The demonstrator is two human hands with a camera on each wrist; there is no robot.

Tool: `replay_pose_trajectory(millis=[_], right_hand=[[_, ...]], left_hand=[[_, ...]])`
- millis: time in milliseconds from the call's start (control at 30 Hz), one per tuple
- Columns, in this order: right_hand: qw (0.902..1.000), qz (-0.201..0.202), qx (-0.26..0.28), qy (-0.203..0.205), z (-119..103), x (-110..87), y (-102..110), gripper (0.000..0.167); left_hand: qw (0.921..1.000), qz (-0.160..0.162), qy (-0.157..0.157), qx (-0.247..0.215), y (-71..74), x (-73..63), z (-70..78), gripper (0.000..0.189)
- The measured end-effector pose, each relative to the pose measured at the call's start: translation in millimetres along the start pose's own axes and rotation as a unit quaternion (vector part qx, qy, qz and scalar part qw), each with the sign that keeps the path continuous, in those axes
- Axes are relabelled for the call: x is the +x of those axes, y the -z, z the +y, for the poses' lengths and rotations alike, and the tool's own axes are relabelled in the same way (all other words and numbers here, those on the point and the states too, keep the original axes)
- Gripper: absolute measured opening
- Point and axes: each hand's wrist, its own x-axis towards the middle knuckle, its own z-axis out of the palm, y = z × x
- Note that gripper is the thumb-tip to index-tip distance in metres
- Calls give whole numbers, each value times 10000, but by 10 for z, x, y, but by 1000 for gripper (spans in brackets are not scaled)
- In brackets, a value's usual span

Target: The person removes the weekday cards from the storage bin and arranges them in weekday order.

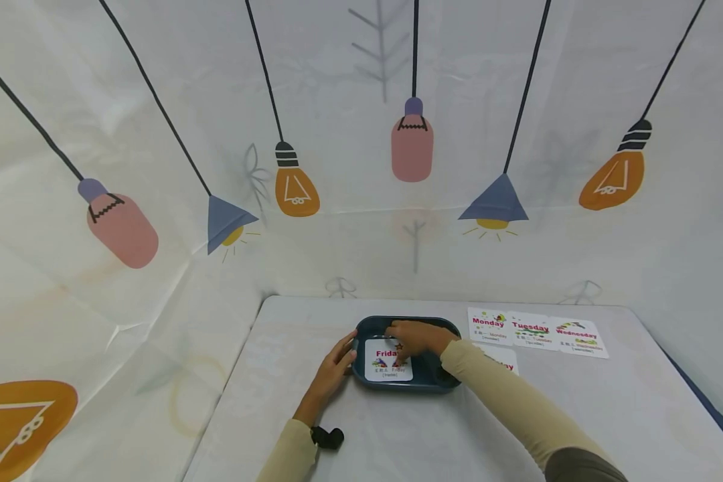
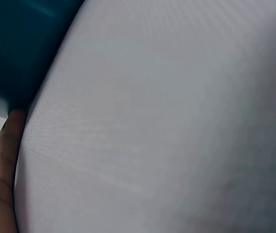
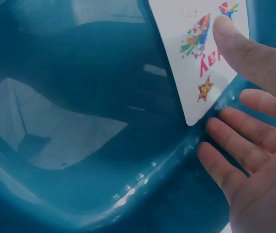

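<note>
A dark teal tray [image 1: 422,387] lies on the white table, with a white card [image 1: 388,368] printed "Friday" in its left part. My left hand [image 1: 333,371] rests against the tray's left side, its fairly straight fingers [image 2: 7,150] touching the tray wall [image 2: 21,48]. Over the tray, my right hand [image 1: 418,336] reaches in from the right. Its thumb [image 3: 244,51] lies over the face of the Friday card [image 3: 176,58], while the other fingers [image 3: 242,141] sit loosely bent beyond the card's edge. The index finger is hard to make out.
Right of the tray, a row holds the Monday card [image 1: 488,328], Tuesday card [image 1: 533,333] and Wednesday card [image 1: 580,337]. Below them, another card [image 1: 506,358] is partly covered by the right sleeve [image 1: 512,402]. A lamp-patterned cloth [image 1: 361,254] hangs behind the table.
</note>
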Motion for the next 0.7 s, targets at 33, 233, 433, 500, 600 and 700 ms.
replay_pose_trajectory(millis=[33, 233, 433, 500, 600, 700], right_hand=[[10000, 6, -56, -18, -3, 8, -9, 67], [9976, -59, -687, -19, -37, 47, -65, 77], [9934, -52, -1140, -61, -95, 55, -91, 83], [9922, -71, -1244, -88, -113, 61, -96, 84], [9901, -109, -1394, -129, -132, 69, -103, 85], [9896, -92, -1419, -199, -143, 77, -115, 85]], left_hand=[[10000, 13, 16, 1, 1, 0, 1, 52], [10000, 39, 43, 79, 0, 0, 4, 51], [9999, 30, 55, 94, -8, -12, 23, 51], [9999, 55, 25, 92, -11, -18, 41, 51], [9999, 84, 54, 99, -13, -24, 60, 51], [9998, 110, 70, 125, -13, -25, 59, 51]])
